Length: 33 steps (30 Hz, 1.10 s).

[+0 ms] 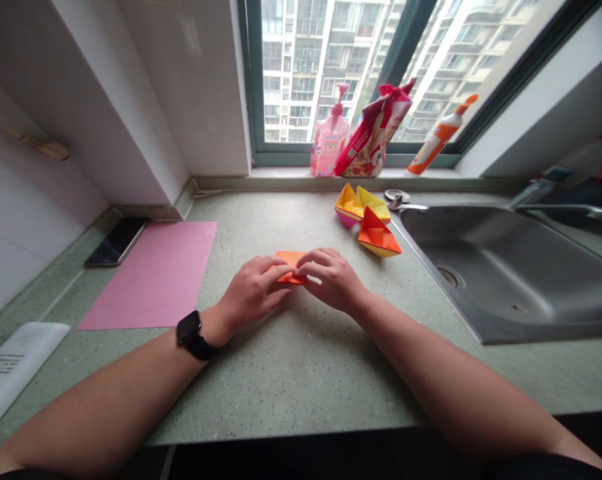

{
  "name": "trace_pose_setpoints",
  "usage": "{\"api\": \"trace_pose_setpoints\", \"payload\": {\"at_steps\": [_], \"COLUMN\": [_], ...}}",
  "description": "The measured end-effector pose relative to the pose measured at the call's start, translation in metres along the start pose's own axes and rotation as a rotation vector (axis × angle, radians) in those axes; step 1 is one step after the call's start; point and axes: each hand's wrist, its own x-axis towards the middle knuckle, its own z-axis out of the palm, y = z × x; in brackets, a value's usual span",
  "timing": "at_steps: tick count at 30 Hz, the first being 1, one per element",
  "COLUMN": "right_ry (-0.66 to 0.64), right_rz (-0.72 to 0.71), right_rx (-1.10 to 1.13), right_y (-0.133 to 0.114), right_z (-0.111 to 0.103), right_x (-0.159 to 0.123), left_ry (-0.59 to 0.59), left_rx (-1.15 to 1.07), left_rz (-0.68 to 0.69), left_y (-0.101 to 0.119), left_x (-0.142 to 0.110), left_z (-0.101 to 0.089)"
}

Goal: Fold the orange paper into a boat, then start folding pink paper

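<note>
A small piece of folded orange paper (291, 257) lies on the speckled green countertop (281, 373), partly covered by my fingers. From the left, my left hand (255, 285) closes on its edge, a black watch (191, 333) at that wrist. My right hand (333, 277) grips the paper from the other side, and the fingertips of both hands meet near its middle. Behind my right hand stand folded paper boats: a red-orange one (378, 235), a yellow and pink one (348, 203) and a yellow one (373, 202).
A pink paper sheet (155, 280) lies at left with a dark phone (118, 241) at its corner. A white plastic object (21, 370) sits front left. The steel sink (521, 267) is at right. A pump bottle (329, 140), a red bag (375, 133) and an orange-white bottle (438, 140) line the windowsill.
</note>
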Motion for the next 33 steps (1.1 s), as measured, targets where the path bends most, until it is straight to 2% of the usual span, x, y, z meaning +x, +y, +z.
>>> {"api": "trace_pose_setpoints", "payload": {"at_steps": [5,10,24,33], "right_ry": [-0.134,-0.214,-0.132,-0.147], "right_rz": [0.040,0.132,0.165,0.213], "right_rx": [0.077,0.203,0.354,0.339], "right_y": [-0.006,-0.001,0.019,0.022], "right_z": [-0.003,-0.011,-0.003,0.000], "right_x": [0.001,0.003,-0.003,-0.004], "left_ry": [-0.019,-0.020,0.018,-0.031], "left_rx": [-0.033,-0.054,-0.069,-0.161], "left_rz": [-0.036,-0.065,-0.088,-0.141], "left_y": [0.000,-0.002,-0.003,-0.006], "left_x": [0.003,0.004,0.006,0.005], "left_z": [-0.006,-0.008,-0.009,-0.008]}}
